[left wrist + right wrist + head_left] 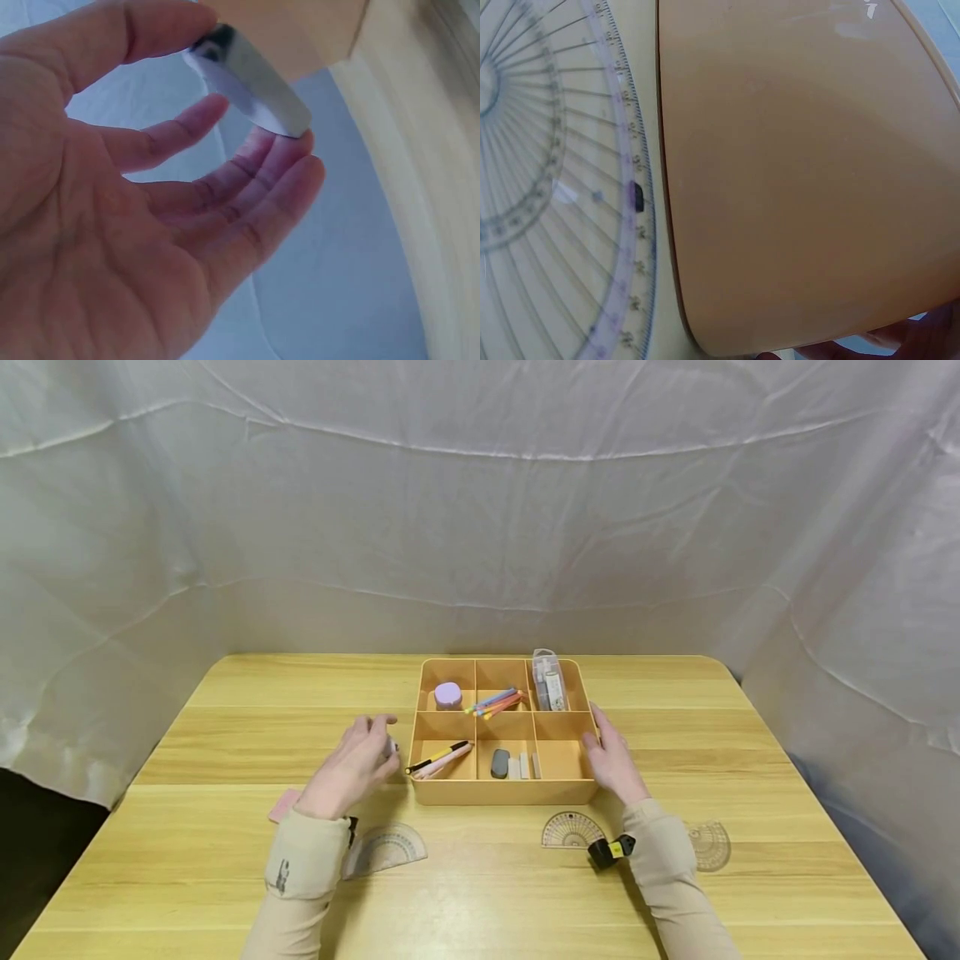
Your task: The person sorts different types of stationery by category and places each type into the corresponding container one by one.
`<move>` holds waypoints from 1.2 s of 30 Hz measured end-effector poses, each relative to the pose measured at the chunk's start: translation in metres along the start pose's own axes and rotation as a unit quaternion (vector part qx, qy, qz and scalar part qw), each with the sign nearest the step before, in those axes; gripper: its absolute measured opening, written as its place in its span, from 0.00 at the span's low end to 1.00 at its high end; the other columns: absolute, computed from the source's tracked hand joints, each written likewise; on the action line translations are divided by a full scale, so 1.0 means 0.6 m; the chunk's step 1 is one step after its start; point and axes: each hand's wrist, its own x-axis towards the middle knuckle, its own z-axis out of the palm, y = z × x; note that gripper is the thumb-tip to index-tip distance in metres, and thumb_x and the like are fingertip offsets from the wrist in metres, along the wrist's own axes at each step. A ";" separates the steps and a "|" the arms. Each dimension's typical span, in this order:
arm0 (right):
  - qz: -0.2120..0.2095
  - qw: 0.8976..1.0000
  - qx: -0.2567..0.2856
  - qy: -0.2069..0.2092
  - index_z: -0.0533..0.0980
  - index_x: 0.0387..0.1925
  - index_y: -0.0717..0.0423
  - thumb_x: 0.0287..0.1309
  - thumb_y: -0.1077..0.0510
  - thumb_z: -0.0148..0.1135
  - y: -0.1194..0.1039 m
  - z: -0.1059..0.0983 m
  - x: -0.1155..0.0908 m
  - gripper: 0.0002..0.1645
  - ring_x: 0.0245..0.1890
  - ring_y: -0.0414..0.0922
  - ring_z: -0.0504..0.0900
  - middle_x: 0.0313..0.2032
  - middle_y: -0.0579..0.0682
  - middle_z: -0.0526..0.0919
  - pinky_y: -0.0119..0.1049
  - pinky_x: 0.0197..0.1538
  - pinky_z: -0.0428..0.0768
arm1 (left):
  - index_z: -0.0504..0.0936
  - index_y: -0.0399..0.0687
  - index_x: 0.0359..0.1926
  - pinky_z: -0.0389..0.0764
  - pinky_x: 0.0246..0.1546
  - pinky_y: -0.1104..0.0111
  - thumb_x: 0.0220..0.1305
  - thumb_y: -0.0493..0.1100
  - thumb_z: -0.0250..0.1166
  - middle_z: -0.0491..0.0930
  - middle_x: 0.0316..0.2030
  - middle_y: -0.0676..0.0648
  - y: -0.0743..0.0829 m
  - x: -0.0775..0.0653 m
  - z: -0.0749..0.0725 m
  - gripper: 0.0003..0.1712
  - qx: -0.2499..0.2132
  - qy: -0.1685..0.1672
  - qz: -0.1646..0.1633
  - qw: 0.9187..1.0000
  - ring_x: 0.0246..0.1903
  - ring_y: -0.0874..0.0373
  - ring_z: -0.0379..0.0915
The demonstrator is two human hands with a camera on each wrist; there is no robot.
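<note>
Just left of the orange compartment box (495,792), my left hand (351,772) pinches a small whitish block, likely an eraser (262,86), between thumb and fingertips. One end of that block is dark. My right hand (617,764) holds the box's right wall, thumb over the rim and fingers along the outside; those fingers are mostly hidden in the right wrist view. In the front compartments lie pens (448,762), a dark grey eraser (500,764) and several pale blocks (524,766). Behind them are a purple round case (448,695), colored pens (497,702) and a clear case (550,683).
Clear protractors lie on the wooden table (480,902): one near the left wrist (386,847), one in front of the box (572,831), another by the right sleeve (709,846). A pink block (283,806) sits beside the left wrist. Grey cloth (480,527) hangs behind.
</note>
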 end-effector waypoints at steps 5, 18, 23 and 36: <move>0.000 1.000 0.001 0.002 0.48 0.77 0.66 0.73 0.65 0.38 0.001 -0.001 0.000 0.35 0.75 0.69 0.55 0.74 0.72 0.56 0.61 0.78 0.53 | 0.75 0.29 0.56 0.83 0.48 0.56 0.65 0.35 0.63 0.75 0.49 0.34 0.015 -0.003 0.005 0.20 0.015 0.065 0.104 0.992 0.45 0.46 0.74; 0.001 1.000 -0.003 0.002 0.49 0.77 0.65 0.73 0.65 0.38 0.004 -0.002 0.000 0.34 0.74 0.69 0.58 0.73 0.72 0.59 0.61 0.77 0.55 | 0.74 0.35 0.58 0.80 0.38 0.67 0.64 0.37 0.69 0.74 0.42 0.42 0.055 0.000 0.025 0.23 0.045 0.107 0.223 0.968 0.37 0.57 0.70; 0.004 1.000 -0.001 0.001 0.49 0.77 0.65 0.74 0.65 0.39 0.004 -0.003 -0.001 0.34 0.74 0.69 0.59 0.73 0.72 0.59 0.61 0.77 0.56 | 0.75 0.38 0.56 0.79 0.35 0.71 0.63 0.38 0.69 0.75 0.42 0.43 0.067 0.002 0.033 0.22 0.057 0.106 0.233 0.965 0.35 0.59 0.69; 0.005 1.000 0.003 0.004 0.49 0.78 0.64 0.74 0.65 0.38 0.000 0.000 -0.001 0.34 0.74 0.69 0.58 0.73 0.72 0.59 0.61 0.77 0.56 | 0.76 0.38 0.56 0.80 0.32 0.72 0.65 0.39 0.69 0.76 0.47 0.40 0.095 0.008 0.060 0.21 0.085 0.083 0.253 0.960 0.36 0.56 0.74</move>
